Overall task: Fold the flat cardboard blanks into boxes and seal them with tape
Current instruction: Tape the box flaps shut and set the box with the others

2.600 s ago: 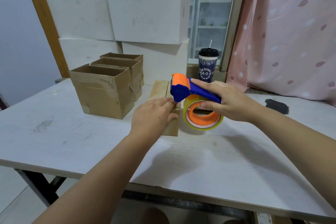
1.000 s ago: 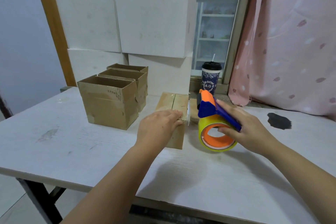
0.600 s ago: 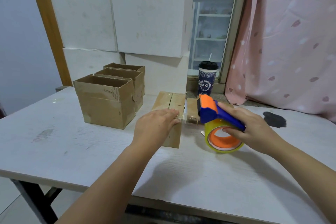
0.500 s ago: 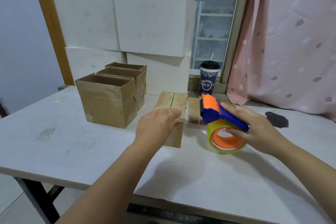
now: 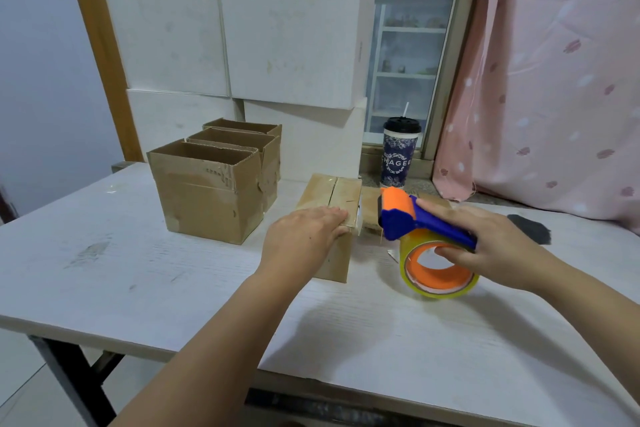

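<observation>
Open boxes [image 5: 207,198]: matt brown corrugated cardboard, scuffed. Tape dispenser [image 5: 408,218]: smooth blue and orange plastic. Tape roll [image 5: 440,288]: glossy, clear-yellowish. Table [image 5: 138,270]: matt white, faint grain, stained. Curtain [image 5: 554,80]: pink cloth. Cup [image 5: 396,159]: printed paper.

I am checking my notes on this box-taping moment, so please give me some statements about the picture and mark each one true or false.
1. The left hand lies flat on the closed cardboard box. True.
2. The right hand holds the tape dispenser by its blue handle. True.
3. The three open boxes stand to the right of the closed cardboard box. False: they stand to its left.
4. The cup lies tipped over. False: it stands upright.
</observation>
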Motion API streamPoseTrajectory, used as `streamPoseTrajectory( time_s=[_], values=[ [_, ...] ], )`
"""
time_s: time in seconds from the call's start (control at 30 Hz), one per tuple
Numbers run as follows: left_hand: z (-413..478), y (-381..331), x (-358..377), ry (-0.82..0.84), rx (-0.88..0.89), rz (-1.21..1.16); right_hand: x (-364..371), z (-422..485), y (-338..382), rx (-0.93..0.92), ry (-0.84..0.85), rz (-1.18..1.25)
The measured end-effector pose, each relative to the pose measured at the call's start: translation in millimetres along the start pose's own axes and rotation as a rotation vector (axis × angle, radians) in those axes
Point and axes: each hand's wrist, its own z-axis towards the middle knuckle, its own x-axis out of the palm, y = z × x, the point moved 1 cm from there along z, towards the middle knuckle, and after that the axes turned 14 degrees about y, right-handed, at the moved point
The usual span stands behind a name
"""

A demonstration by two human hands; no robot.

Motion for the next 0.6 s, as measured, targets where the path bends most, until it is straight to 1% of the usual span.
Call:
streamPoseTrajectory(
  time_s=[0.1, 0.17, 0.3, 0.43, 0.5, 0.6],
  values=[
    [2.1, 1.8, -1.6, 0.011, 0.004, 0.010, -2.2, 4.7, 0.6, 0.008, 0.069, -0.132],
    [1.1, 3.5, -1.4, 0.007, 0.003, 0.003, -4.4, 3.1, -1.6, 0.032, 0.126, -0.176],
    [0.2, 3.2, 1.6, -0.032, -0.004, -0.025, -6.8, -1.2, -1.9, 0.023, 0.110, -0.143],
    [-0.7, 3.3, 1.8, -0.050, 0.020, -0.010, -4.8, 3.0, 6.8, 0.029, 0.176, -0.250],
    [-2.1, 3.8, 0.2, -0.056, 0.027, -0.024, -8.4, 7.7, 15.5, 0.052, 0.173, -0.317],
    [-5.2, 1.9, -0.4, -0.058, 0.045, -0.040, -19.0, 14.2, 27.3, 0.096, 0.173, -0.336]
  ],
)
